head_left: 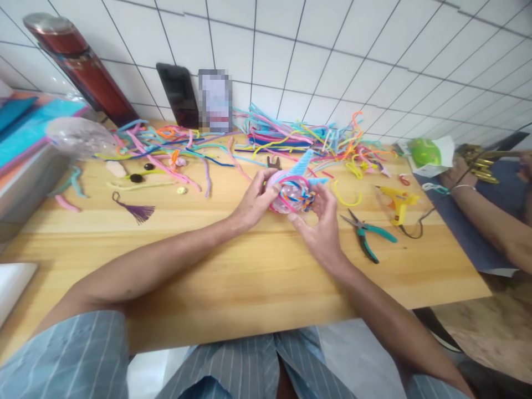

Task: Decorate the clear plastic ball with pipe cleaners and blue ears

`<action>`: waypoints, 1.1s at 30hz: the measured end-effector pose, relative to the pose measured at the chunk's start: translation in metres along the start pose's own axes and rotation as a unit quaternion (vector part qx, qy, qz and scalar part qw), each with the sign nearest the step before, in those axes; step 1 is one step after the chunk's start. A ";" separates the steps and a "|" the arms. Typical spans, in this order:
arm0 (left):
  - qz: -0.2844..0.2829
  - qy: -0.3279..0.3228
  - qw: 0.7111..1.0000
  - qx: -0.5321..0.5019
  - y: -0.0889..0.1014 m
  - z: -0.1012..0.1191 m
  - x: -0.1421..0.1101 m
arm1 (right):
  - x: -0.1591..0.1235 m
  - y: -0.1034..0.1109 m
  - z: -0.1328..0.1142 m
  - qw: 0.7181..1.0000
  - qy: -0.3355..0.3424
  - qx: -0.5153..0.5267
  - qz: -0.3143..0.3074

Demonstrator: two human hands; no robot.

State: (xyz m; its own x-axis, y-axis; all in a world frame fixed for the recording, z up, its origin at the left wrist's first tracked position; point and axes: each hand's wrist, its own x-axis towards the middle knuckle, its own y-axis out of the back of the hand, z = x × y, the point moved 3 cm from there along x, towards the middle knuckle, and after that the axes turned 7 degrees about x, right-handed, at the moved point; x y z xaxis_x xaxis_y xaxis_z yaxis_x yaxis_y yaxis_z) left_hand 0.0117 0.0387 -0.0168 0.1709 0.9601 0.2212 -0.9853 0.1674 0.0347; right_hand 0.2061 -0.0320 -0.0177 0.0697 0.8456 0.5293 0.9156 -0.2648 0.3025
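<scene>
Between my two hands is a round pipe-cleaner figure (292, 195), pink and clear with blue, orange and pink strands and light-blue points sticking up. My left hand (260, 197) grips its left side, the thumb across the front. Around its right and lower edge the fingers of my right hand (319, 213) are curled. The figure is held above the wooden table (233, 288). Right of my right hand lie pliers (366, 230) with teal and black handles, jaws apart. A dark brown piece (274, 162) sits just behind the figure.
Loose pipe cleaners (282, 138) are heaped along the wall. A yellow glue gun (399, 202) with a cord lies right. A purple tassel (135, 209), a clear plastic bundle (81, 137), two phones (178, 94) and a red thermos (83, 69) stand left. Another person's arm (486, 208) reaches in right.
</scene>
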 end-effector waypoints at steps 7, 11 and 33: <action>-0.021 0.148 0.955 -0.255 -0.007 0.011 0.009 | 0.017 0.005 -0.020 0.995 0.051 0.067 0.045; -0.058 0.177 0.941 -0.283 -0.011 0.023 0.005 | 0.021 0.007 -0.023 0.993 0.085 0.039 0.074; -0.005 0.113 0.964 -0.241 -0.007 0.020 -0.003 | 0.009 0.002 -0.025 0.992 0.056 0.085 0.075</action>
State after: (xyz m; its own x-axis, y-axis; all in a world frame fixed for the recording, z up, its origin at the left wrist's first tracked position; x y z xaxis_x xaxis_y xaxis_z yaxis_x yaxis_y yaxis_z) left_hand 0.0181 0.0303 0.0014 0.2310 0.9729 0.0041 -0.8766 0.2099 -0.4329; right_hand 0.1992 -0.0361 0.0074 0.1738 0.7438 0.6454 0.9524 -0.2936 0.0819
